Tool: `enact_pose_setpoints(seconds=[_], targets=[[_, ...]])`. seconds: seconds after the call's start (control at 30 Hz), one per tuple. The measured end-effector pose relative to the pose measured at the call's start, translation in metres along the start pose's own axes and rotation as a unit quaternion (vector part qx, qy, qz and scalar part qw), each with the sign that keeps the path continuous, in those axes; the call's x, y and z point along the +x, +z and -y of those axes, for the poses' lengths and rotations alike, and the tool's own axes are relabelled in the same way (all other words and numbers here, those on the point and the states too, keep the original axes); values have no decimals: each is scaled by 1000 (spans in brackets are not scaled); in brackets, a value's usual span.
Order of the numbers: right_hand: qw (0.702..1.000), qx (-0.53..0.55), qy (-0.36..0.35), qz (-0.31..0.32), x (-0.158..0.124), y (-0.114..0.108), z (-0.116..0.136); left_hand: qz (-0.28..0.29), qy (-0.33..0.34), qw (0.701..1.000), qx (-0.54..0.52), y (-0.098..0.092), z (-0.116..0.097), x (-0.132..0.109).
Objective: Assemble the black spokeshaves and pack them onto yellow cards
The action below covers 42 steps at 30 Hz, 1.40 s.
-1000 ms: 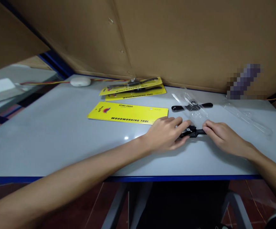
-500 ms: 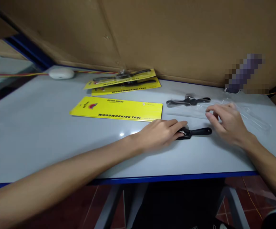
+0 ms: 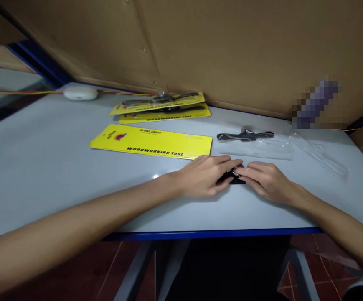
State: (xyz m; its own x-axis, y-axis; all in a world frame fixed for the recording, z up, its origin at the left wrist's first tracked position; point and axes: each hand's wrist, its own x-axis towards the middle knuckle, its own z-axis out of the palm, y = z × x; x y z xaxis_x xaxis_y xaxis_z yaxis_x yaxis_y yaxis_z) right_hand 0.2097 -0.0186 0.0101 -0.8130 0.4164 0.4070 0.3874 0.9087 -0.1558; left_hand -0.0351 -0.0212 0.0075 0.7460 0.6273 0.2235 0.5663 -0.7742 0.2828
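Observation:
A black spokeshave [image 3: 238,181] lies on the grey tabletop, mostly covered by my two hands. My left hand [image 3: 211,174] is closed around its left side, the fingers reaching to its metal middle. From the right, my right hand [image 3: 267,179] grips it too, thumb and fingers at the middle and over the right handle. Just behind the hands rests a second black spokeshave [image 3: 247,135], with clear plastic packaging [image 3: 256,151] over and around it. Left of it lie flat yellow cards [image 3: 151,141] printed "SPOKE SHAVE" and "WOODWORKING TOOL".
At the back, packed spokeshaves on yellow cards [image 3: 165,118] are stacked. A white oval device [image 3: 80,93] sits on a red and yellow cord. Another clear plastic shell [image 3: 322,156] lies on the right. A cardboard wall [image 3: 219,50] borders the table's back; its blue edge [image 3: 212,235] faces me.
My right hand has moved left and down from beside the plastic packaging onto the spokeshave. My left hand has stayed on the tool. The view has shifted slightly.

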Motion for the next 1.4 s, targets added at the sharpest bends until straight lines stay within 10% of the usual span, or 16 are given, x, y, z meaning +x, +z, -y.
enact_pose_setpoints(seconds=[0.67, 0.87, 1.13, 1.4], targets=[[987, 161, -3, 9, 16, 4, -21, -2, 33, 999, 3, 4, 11, 11], [992, 103, 51, -42, 12, 10, -13, -4, 22, 999, -32, 5, 11, 9], [996, 19, -77, -47, 9, 13, -19, -20, 35, 998, -55, 2, 12, 9], [993, 45, -5, -109, 9, 14, -18, -11, 24, 999, -28, 4, 13, 8]])
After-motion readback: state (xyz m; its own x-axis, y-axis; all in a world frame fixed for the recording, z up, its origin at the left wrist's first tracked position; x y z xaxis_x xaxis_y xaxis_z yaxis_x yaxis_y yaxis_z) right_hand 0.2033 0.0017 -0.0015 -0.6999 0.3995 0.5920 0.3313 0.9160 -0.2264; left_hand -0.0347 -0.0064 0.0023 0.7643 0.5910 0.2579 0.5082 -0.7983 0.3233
